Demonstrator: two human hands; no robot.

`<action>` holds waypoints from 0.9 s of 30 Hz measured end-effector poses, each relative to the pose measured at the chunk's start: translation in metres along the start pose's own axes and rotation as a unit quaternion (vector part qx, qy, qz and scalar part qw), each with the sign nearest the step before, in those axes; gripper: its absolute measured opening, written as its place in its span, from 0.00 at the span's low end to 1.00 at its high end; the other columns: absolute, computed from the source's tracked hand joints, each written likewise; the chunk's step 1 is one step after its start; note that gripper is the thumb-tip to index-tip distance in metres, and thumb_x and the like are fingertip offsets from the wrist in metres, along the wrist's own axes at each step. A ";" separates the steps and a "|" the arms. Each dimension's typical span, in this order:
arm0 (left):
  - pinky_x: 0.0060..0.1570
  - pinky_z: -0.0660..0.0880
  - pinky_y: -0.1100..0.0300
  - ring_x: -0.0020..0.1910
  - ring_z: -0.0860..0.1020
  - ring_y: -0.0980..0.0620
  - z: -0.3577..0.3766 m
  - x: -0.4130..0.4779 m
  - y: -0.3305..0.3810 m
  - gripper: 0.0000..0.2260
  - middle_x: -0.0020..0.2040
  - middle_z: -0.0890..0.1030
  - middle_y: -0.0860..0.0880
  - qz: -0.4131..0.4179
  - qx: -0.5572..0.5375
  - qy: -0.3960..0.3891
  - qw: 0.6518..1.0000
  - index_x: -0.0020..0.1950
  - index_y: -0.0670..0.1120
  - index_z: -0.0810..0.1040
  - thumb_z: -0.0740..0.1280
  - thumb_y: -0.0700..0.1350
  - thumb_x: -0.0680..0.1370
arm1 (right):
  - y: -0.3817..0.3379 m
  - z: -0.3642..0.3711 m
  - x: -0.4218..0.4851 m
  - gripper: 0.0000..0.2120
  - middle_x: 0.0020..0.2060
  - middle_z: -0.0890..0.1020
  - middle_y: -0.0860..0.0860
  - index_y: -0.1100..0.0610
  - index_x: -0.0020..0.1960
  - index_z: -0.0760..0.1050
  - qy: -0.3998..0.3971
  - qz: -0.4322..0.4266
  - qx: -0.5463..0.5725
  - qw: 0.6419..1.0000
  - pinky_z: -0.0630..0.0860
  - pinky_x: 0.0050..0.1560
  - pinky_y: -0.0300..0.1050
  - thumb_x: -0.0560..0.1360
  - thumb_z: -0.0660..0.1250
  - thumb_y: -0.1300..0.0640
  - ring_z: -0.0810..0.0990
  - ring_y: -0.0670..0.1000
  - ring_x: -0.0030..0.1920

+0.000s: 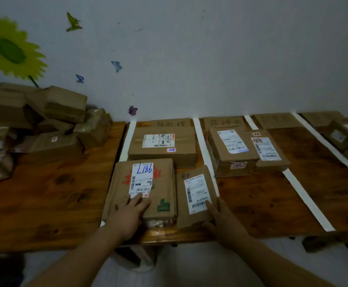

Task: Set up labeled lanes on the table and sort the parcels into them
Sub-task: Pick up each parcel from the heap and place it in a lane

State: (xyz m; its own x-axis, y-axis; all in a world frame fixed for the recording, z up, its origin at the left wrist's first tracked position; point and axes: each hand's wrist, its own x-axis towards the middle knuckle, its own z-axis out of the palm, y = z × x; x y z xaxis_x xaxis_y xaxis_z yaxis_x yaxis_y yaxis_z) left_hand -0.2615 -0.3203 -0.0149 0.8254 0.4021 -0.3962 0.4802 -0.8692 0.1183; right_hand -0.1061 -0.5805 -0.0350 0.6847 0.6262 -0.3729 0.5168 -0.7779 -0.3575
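Left hand [130,212], right hand [220,216] on parcels [162,183]

I am watching a wide brown box [162,146] lying flat, white label up. Just nearer me than it, a flat parcel [142,189] with blue handwriting is lying beside a slim parcel [195,195], which is sitting slightly askew. Right of the wide brown box, past a white tape strip [205,154], a thick parcel [231,150] is touching a lower parcel [270,150]. Far to its left, unsorted parcels [51,125] are lying heaped.
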 end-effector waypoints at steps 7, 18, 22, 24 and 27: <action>0.71 0.49 0.40 0.76 0.43 0.46 -0.003 -0.003 0.005 0.32 0.78 0.42 0.55 -0.030 0.005 -0.021 0.999 0.75 0.63 0.45 0.61 0.51 0.78 | 0.012 0.011 0.037 0.33 0.76 0.52 0.56 0.45 0.76 0.48 -0.047 -0.033 -0.137 0.989 0.57 0.71 0.58 0.76 0.54 0.35 0.53 0.60 0.74; 0.73 0.50 0.42 0.76 0.43 0.45 -0.060 -0.048 -0.062 0.35 0.78 0.44 0.50 -0.112 -0.084 0.025 0.990 0.77 0.58 0.46 0.62 0.61 0.76 | -0.116 -0.054 0.055 0.31 0.70 0.65 0.54 0.49 0.72 0.61 0.059 -0.189 -0.140 0.970 0.62 0.68 0.53 0.74 0.56 0.35 0.63 0.56 0.68; 0.72 0.51 0.42 0.76 0.43 0.46 -0.074 -0.096 -0.139 0.35 0.78 0.44 0.51 -0.149 -0.117 0.060 0.980 0.76 0.59 0.46 0.62 0.61 0.76 | -0.218 -0.047 0.053 0.29 0.71 0.66 0.53 0.48 0.71 0.64 0.059 -0.241 -0.162 0.955 0.64 0.65 0.51 0.75 0.56 0.35 0.65 0.56 0.68; 0.73 0.51 0.43 0.76 0.43 0.46 -0.078 -0.123 -0.186 0.35 0.78 0.45 0.51 -0.165 -0.129 0.069 0.975 0.76 0.59 0.46 0.62 0.61 0.76 | -0.272 -0.034 0.049 0.27 0.70 0.67 0.55 0.50 0.70 0.67 0.044 -0.267 -0.157 0.950 0.65 0.64 0.50 0.76 0.57 0.36 0.66 0.57 0.67; 0.73 0.49 0.49 0.76 0.45 0.45 -0.085 -0.165 -0.256 0.35 0.78 0.46 0.48 -0.202 -0.136 0.093 0.965 0.77 0.57 0.47 0.63 0.61 0.76 | -0.349 -0.011 0.042 0.27 0.64 0.71 0.55 0.50 0.68 0.67 0.012 -0.277 -0.140 0.951 0.67 0.62 0.50 0.75 0.57 0.35 0.68 0.57 0.64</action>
State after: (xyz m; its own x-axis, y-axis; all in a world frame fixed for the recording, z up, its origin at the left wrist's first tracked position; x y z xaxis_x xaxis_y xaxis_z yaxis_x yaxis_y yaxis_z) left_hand -0.4960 -0.1396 0.0973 0.5815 0.7591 -0.2927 0.8133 -0.5330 0.2335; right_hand -0.2519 -0.2833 0.0832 0.2770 0.9451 -0.1731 0.9157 -0.3143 -0.2505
